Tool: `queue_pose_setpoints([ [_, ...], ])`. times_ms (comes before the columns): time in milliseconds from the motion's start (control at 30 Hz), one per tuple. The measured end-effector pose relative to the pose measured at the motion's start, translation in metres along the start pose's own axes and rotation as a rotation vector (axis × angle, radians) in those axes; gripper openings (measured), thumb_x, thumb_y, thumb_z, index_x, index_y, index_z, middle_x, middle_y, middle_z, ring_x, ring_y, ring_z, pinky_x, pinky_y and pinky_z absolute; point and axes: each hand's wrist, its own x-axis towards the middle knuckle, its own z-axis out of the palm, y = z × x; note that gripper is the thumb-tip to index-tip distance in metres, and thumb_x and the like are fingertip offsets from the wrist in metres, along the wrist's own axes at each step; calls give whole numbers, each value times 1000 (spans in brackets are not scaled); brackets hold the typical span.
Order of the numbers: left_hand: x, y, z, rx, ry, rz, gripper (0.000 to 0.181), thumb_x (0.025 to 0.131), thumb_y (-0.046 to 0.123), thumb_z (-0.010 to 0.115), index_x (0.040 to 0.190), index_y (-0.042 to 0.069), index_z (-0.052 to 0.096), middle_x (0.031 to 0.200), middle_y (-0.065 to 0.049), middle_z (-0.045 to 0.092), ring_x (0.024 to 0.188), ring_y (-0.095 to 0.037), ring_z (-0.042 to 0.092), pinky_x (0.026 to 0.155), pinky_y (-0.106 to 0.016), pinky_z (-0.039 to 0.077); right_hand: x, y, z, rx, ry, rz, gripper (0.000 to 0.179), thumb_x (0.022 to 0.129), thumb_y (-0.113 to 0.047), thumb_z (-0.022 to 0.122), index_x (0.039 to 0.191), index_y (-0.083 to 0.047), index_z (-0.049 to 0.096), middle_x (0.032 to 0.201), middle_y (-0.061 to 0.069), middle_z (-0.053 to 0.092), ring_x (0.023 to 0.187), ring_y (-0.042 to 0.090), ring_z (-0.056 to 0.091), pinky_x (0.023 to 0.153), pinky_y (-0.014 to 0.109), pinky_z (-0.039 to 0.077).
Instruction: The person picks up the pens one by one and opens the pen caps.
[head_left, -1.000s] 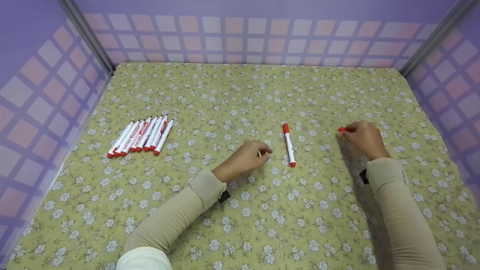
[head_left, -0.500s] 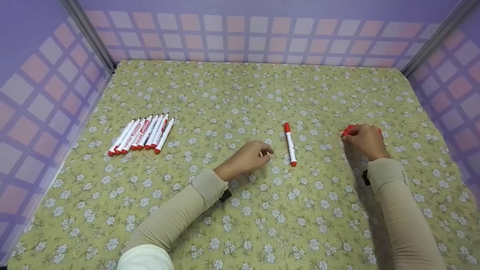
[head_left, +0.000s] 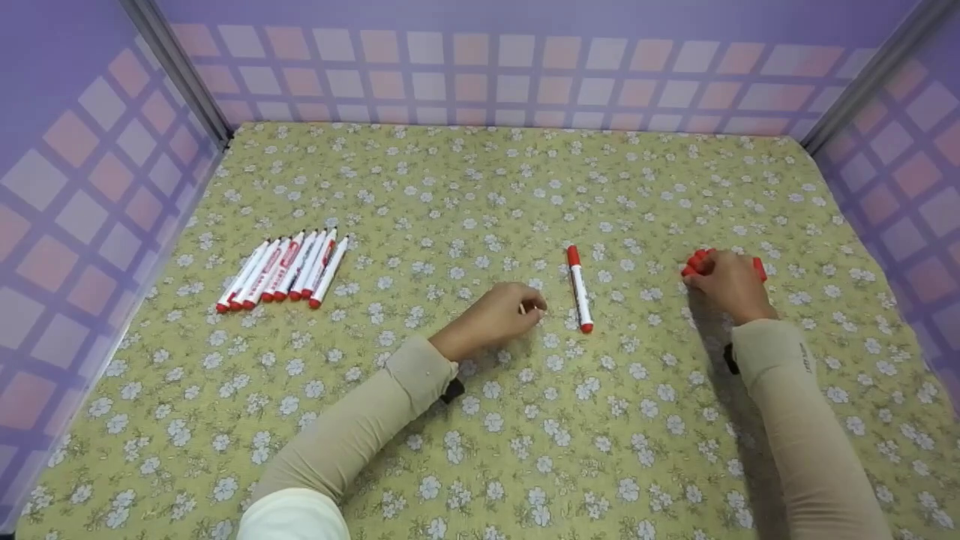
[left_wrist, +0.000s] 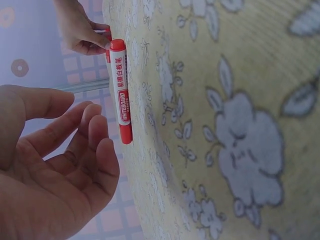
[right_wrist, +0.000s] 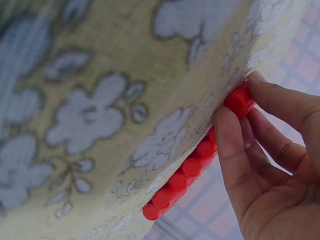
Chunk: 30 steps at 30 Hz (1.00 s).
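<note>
My right hand (head_left: 735, 283) is low over the cloth at the right, and in the right wrist view its thumb and a finger pinch a red marker cap (right_wrist: 240, 101). Beside it lies a row of several more red caps (right_wrist: 178, 181), partly hidden behind the fingers. Near the middle, my left hand (head_left: 496, 315) rests with fingers loosely curled around nothing. Just to its right a capped whiteboard marker (head_left: 579, 289) lies lengthwise, red cap on the far end; its printed label (left_wrist: 122, 95) shows in the left wrist view.
Several uncapped white markers (head_left: 285, 266) with red ends lie side by side at the left, dark tips pointing away. A flowered yellow cloth (head_left: 465, 187) covers the table. Purple checked panels (head_left: 450, 67) enclose it at the back and both sides.
My right hand has drawn slightly towards me, and more of the red caps show beside its fingers. The left hand and the markers have stayed in place.
</note>
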Motion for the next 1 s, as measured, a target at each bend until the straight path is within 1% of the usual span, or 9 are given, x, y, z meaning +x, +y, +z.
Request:
queue_pose_setpoints([
  [67,1,0,0,-2,1,-1,27,98,16,51,117,5,67,110,-7,65,90,-16,58,72,-30,48,-1,0,0,1,-3,2,21,92,-14,66,100,4,61,90,17,61,73,22,52,63,31,44],
  [233,4,-1,1,-33,-1,-32,29,99,17,50,121,6,65,110,-6,64,88,-15,57,70,-28,47,-3,0,-1,0,-5,-6,26,92,-18,66,105,4,62,96,21,64,76,24,59,61,30,46],
  [333,6,-2,1,-54,-3,-41,30,99,17,49,123,7,63,111,-5,64,87,-15,57,68,-27,46,-3,0,-1,-2,-2,-17,26,92,-18,65,105,4,63,95,21,64,76,24,59,61,30,46],
  [433,8,-3,1,-70,-1,-37,32,99,17,49,126,6,61,112,-7,64,88,-15,58,68,-27,46,-4,-1,-2,-11,0,-24,26,93,-17,64,107,5,63,98,24,64,79,27,61,61,31,47],
  [533,11,-4,1,-89,4,-28,33,99,16,48,128,5,59,112,-7,63,89,-15,58,69,-27,46,-5,-1,-2,-30,11,-31,30,93,-16,64,111,7,61,104,28,64,86,34,64,65,37,51],
  [667,17,-4,1,-127,5,-43,35,98,15,46,130,4,57,110,-7,62,80,-14,54,62,-26,44,-7,-3,-3,-42,11,-28,33,94,-18,62,114,8,59,108,30,63,93,40,63,74,47,52],
  [733,21,-2,0,-163,1,-64,36,98,15,46,132,5,55,109,-8,61,74,-13,52,59,-26,42,-8,-5,-4,-38,8,-20,34,95,-19,61,115,8,59,109,30,63,94,40,63,75,49,51],
  [833,26,0,0,-197,0,-85,38,98,16,47,134,5,53,107,-8,60,67,-12,48,56,-25,40,-10,-9,-5,-32,5,-14,34,96,-21,60,115,7,58,109,30,63,92,40,63,74,48,52],
  [1000,34,1,3,-185,5,-106,39,98,17,48,137,7,50,108,-7,60,63,-11,46,55,-26,40,-13,-15,-7,-27,5,-46,33,95,-21,60,114,6,60,105,27,65,85,34,64,68,44,51],
])
